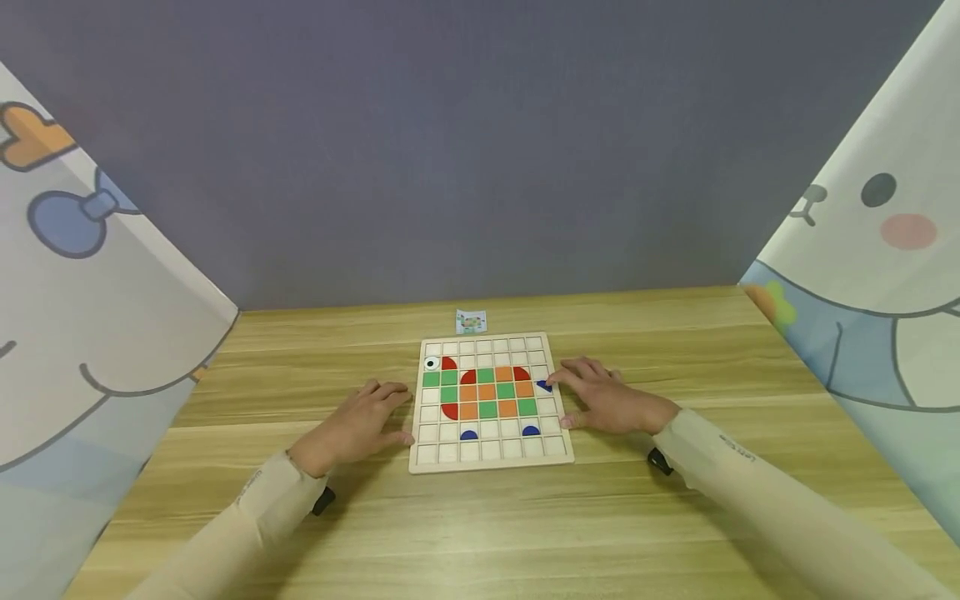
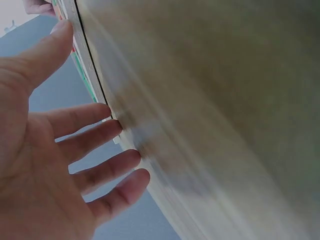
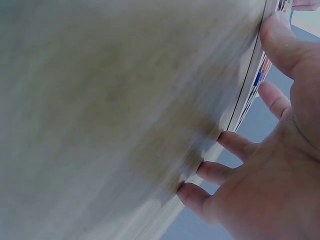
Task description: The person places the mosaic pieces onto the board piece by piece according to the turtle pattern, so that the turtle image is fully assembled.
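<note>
A square wooden grid board (image 1: 427,454) lies on the table, holding green, orange and red tiles in an animal-like pattern. A white eye tile (image 1: 432,363) sits at its upper left. Two blue half-round tiles (image 1: 468,435) are in a lower row. My left hand (image 1: 363,423) is at the board's left edge, thumb and fingertips touching or very near it. On the opposite side, my right hand (image 1: 611,402) has its thumb by the right edge. Its index fingertip reaches a blue tile (image 1: 544,386) in the rightmost column. Both hands have spread fingers, gripping nothing visible.
Behind the board lies a small picture card (image 1: 471,322) with a coloured animal design. The wood-grain table (image 1: 480,533) meets a grey panel (image 1: 480,167) at the back. Cartoon-printed sheets (image 1: 862,275) stand at both sides.
</note>
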### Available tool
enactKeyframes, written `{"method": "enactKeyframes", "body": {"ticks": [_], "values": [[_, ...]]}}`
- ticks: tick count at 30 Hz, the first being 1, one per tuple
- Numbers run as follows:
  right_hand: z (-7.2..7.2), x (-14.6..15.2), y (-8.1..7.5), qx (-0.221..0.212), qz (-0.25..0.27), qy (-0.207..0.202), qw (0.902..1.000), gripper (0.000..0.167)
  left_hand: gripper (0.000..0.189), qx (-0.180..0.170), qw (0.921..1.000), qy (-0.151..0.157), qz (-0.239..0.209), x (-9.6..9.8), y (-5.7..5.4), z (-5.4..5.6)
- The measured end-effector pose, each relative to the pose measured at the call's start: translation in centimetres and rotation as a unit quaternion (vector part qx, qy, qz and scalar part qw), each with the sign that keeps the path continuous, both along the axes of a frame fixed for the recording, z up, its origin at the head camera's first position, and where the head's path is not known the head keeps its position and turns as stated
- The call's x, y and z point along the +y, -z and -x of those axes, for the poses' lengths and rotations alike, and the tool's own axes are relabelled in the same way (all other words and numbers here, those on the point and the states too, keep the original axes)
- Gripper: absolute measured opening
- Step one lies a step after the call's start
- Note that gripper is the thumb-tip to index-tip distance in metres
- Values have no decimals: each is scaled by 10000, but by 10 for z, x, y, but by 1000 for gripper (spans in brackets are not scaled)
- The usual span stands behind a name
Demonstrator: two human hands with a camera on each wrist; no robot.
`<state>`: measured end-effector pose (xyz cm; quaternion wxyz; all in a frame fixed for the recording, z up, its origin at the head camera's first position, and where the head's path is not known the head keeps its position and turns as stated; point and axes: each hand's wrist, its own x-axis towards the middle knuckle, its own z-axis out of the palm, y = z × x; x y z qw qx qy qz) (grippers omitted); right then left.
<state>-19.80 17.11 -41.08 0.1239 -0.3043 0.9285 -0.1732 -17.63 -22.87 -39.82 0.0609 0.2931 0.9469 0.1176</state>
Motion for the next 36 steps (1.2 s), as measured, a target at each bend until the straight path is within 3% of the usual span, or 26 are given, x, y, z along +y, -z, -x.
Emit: {"method": "enactKeyframes", "body": {"ticks": [3, 7, 12, 17, 26, 36], "values": [[2, 0, -1, -148, 116, 37, 9998, 73, 71, -129, 9999, -108, -37, -1, -4, 1], [8, 6, -5, -530, 416, 288, 9973, 90, 70, -6, 9993, -357, -76, 0, -14, 4], [14, 13, -7, -492, 137, 204, 9985, 85, 72, 55, 9995, -316, -25, 10, -23, 3], [18, 15, -6, -333, -297, 76, 9990, 82, 84, -286, 9994, -14, 200, 20, -16, -2], [25, 13, -7, -220, -567, -6, 9982, 82, 84, -422, 9982, -1, 428, 26, 0, -7], [30, 11, -7, -202, -680, 26, 9975, 81, 84, -417, 9983, -93, 385, 28, 1, -6]]}}
